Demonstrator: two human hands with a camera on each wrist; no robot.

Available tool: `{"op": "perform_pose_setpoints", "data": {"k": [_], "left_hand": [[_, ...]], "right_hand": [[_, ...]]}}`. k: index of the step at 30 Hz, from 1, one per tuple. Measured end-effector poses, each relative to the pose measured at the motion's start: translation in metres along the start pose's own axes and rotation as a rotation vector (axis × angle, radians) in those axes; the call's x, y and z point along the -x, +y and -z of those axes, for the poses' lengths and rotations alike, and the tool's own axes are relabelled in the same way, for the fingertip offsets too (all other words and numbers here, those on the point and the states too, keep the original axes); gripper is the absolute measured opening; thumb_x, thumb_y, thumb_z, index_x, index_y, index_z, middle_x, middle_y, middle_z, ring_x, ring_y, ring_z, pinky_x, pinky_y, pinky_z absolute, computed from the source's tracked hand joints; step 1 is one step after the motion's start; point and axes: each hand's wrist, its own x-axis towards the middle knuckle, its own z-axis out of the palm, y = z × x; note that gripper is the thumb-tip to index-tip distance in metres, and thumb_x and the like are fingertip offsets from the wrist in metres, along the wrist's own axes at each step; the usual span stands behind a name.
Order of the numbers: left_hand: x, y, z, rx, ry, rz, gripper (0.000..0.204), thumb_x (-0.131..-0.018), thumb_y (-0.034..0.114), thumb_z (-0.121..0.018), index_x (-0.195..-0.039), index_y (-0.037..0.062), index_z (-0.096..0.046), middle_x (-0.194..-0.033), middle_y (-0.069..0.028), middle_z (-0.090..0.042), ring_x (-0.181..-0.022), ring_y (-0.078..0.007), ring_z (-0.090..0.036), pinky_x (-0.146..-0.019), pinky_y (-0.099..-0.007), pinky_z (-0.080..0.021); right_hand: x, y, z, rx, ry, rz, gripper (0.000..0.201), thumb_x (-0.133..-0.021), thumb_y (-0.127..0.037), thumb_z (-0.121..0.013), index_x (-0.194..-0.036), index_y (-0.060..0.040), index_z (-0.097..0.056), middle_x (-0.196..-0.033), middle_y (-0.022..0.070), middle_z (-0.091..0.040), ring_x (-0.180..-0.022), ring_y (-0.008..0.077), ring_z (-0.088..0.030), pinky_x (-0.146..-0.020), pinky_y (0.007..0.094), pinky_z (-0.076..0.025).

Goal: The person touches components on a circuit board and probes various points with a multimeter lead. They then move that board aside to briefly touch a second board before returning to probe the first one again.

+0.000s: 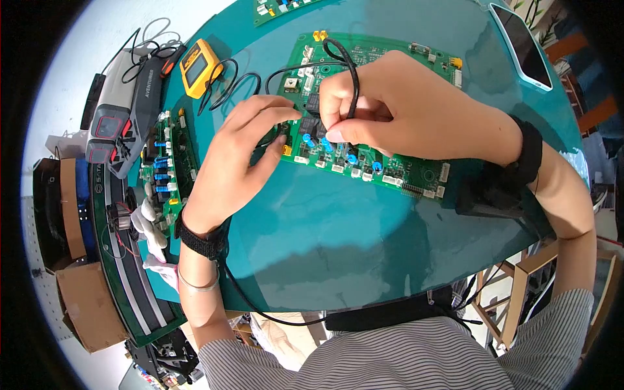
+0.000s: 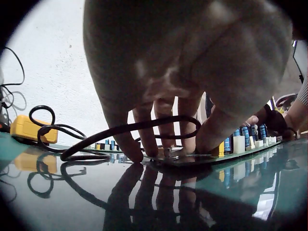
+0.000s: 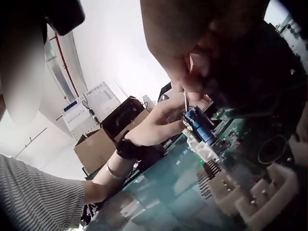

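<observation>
A green circuit board [image 1: 383, 47] with blue cylindrical parts [image 1: 351, 158] and white connectors along its near edge lies under both hands. My right hand [image 1: 416, 104] pinches the end of a black cable [image 1: 355, 84] above the board. A thin metal tip [image 3: 186, 100] shows below its fingers in the right wrist view, right at the blue parts. At the board's left edge, my left hand [image 1: 237, 149] rests with its fingers spread and pointing down, thumb close to a yellow connector [image 1: 286, 150]. A loop of black cable [image 2: 130, 127] runs beneath its palm.
To the left on the table are a yellow handheld meter [image 1: 197, 68], an upright circuit board [image 1: 183, 149] and grey equipment [image 1: 120, 107]. A phone [image 1: 520, 45] lies at the far right. Another green board [image 1: 276, 12] is at the far edge.
</observation>
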Motion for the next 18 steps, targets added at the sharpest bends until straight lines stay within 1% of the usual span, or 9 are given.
{"op": "perform_pose_setpoints", "data": {"k": [2,4,8,10,11,13,14,16,18], "left_hand": [[0.0002,0.0000,-0.0001,0.002,0.000,0.002,0.034,-0.085,-0.005,-0.064,-0.118,0.0024,-0.065,-0.122,-0.0154,-0.063,-0.116,-0.0371,-0.060,-0.100,-0.0429,-0.049],[0.0005,-0.0001,0.0002,0.008,0.002,0.003,0.034,-0.085,-0.005,-0.065,-0.118,0.0022,-0.065,-0.121,-0.0153,-0.063,-0.115,-0.0369,-0.060,-0.100,-0.0428,-0.049],[0.0004,0.0006,0.0001,0.002,0.009,0.000,0.034,-0.085,-0.005,-0.065,-0.118,0.0021,-0.065,-0.121,-0.0151,-0.063,-0.115,-0.0368,-0.060,-0.100,-0.0428,-0.049],[0.0005,0.0004,0.0005,0.010,0.001,0.010,0.034,-0.085,-0.005,-0.065,-0.118,0.0025,-0.065,-0.121,-0.0148,-0.063,-0.115,-0.0369,-0.060,-0.100,-0.0430,-0.049],[0.0007,0.0003,0.0002,0.009,0.004,0.010,0.034,-0.085,-0.005,-0.065,-0.118,0.0025,-0.065,-0.121,-0.0148,-0.063,-0.115,-0.0369,-0.060,-0.100,-0.0430,-0.049],[0.0016,-0.0002,-0.0010,-0.006,0.025,-0.012,0.034,-0.085,-0.005,-0.065,-0.118,0.0030,-0.065,-0.122,-0.0146,-0.063,-0.115,-0.0370,-0.060,-0.100,-0.0434,-0.049],[0.0014,-0.0006,-0.0014,-0.007,0.028,-0.013,0.034,-0.085,-0.005,-0.065,-0.118,0.0030,-0.065,-0.122,-0.0146,-0.063,-0.115,-0.0370,-0.060,-0.100,-0.0434,-0.049],[0.0015,-0.0014,-0.0012,-0.001,0.022,-0.016,0.034,-0.085,-0.005,-0.065,-0.118,0.0032,-0.065,-0.122,-0.0146,-0.063,-0.115,-0.0373,-0.060,-0.099,-0.0437,-0.050],[0.0017,-0.0008,-0.0007,-0.005,0.022,-0.013,0.034,-0.085,-0.005,-0.065,-0.118,0.0032,-0.065,-0.122,-0.0146,-0.063,-0.115,-0.0373,-0.060,-0.099,-0.0438,-0.050]], "right_hand": [[0.0001,0.0004,0.0001,0.018,0.002,0.000,0.015,-0.094,-0.018,-0.071,-0.090,-0.0050,-0.066,-0.066,0.0042,-0.061,-0.059,0.0113,-0.055,-0.057,0.0293,-0.042],[0.0000,-0.0001,0.0002,-0.055,-0.010,0.001,0.015,-0.094,-0.018,-0.070,-0.089,-0.0048,-0.066,-0.065,0.0053,-0.060,-0.059,0.0120,-0.055,-0.057,0.0290,-0.042],[0.0002,-0.0003,0.0000,-0.060,-0.043,0.003,0.015,-0.094,-0.018,-0.071,-0.089,-0.0047,-0.065,-0.065,0.0052,-0.060,-0.059,0.0127,-0.056,-0.057,0.0295,-0.042],[0.0003,0.0009,-0.0036,0.019,0.011,0.015,0.014,-0.094,-0.017,-0.070,-0.089,-0.0049,-0.065,-0.067,0.0048,-0.062,-0.060,0.0129,-0.058,-0.058,0.0293,-0.044],[0.0004,-0.0014,-0.0032,0.021,0.010,0.016,0.014,-0.094,-0.017,-0.070,-0.089,-0.0049,-0.065,-0.067,0.0048,-0.062,-0.060,0.0129,-0.058,-0.058,0.0293,-0.044],[0.0006,-0.0070,-0.0014,0.009,-0.018,-0.029,0.009,-0.093,-0.008,-0.072,-0.092,-0.0033,-0.065,-0.070,0.0016,-0.060,-0.059,0.0077,-0.049,-0.055,0.0259,-0.038],[0.0004,-0.0058,-0.0010,0.012,-0.019,-0.028,0.009,-0.093,-0.008,-0.072,-0.092,-0.0033,-0.065,-0.070,0.0016,-0.060,-0.059,0.0077,-0.049,-0.055,0.0259,-0.038],[-0.0003,-0.0020,-0.0011,-0.059,-0.015,0.002,0.011,-0.093,-0.015,-0.070,-0.090,-0.0052,-0.065,-0.068,0.0039,-0.063,-0.061,0.0131,-0.059,-0.059,0.0291,-0.046],[0.0001,-0.0047,0.0007,-0.051,-0.039,-0.009,0.011,-0.093,-0.015,-0.070,-0.090,-0.0052,-0.065,-0.068,0.0038,-0.063,-0.061,0.0128,-0.059,-0.059,0.0291,-0.045]]}}
